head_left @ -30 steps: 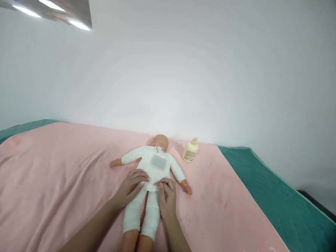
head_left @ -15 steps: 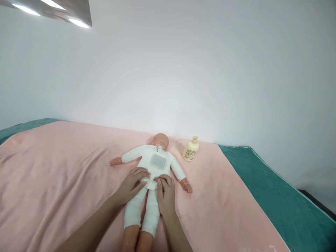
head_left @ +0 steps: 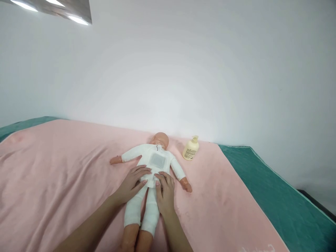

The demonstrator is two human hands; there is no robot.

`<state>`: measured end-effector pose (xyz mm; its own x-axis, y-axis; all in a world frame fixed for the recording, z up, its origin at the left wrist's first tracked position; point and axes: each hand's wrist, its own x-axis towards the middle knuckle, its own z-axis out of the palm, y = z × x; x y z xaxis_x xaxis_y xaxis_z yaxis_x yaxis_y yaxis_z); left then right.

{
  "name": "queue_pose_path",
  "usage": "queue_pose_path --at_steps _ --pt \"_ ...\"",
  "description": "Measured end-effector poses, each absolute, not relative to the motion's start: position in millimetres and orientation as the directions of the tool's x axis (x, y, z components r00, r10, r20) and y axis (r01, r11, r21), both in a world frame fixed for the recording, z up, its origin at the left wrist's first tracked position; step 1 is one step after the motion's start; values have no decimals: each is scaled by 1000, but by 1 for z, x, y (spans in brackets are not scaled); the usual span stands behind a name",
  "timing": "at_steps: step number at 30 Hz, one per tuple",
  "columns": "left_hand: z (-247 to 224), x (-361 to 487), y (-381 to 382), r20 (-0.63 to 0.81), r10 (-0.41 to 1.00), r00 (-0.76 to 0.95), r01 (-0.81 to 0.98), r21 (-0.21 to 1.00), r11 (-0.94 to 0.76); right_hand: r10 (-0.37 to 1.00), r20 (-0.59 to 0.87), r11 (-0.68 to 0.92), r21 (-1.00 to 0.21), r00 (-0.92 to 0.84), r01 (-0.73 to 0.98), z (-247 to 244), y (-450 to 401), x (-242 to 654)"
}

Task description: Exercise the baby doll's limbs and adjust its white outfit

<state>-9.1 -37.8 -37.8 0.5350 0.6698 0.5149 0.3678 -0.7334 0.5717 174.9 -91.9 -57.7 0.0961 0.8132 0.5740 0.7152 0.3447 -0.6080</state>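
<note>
A baby doll in a white cloth covering lies stretched out on a pink sheet, its head toward the wall and its arms spread. A grey rectangular panel shows on its upper torso. My left hand rests on the left side of the doll's lower torso, fingers stretched out across the white cloth. On the right side of the lower torso lies my right hand, its fingers extended and slightly bent on the cloth. Neither hand holds anything visible. Both hands hide parts of the doll's hips.
A pale yellow pump bottle stands right of the doll's head, near the wall. The pink sheet has folds at the left. Green bedding shows beyond its right edge, and a dark edge lies at far right.
The fingers of both hands, more curled into the cloth before, now lie flatter on the doll's lower torso. The doll and bottle have kept their places.
</note>
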Motion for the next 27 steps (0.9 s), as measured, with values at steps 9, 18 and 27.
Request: queue_pose_path --at_steps 9,18,27 --pt "-39 -8 -38 554 661 507 364 557 -746 798 597 348 -574 88 741 -58 -92 174" --pt "-37 -4 -32 510 693 509 412 563 -716 829 554 316 -571 71 758 -57 -89 173" --pt "-25 3 -20 509 698 503 407 574 -711 839 528 311 -661 129 683 -39 -69 179"
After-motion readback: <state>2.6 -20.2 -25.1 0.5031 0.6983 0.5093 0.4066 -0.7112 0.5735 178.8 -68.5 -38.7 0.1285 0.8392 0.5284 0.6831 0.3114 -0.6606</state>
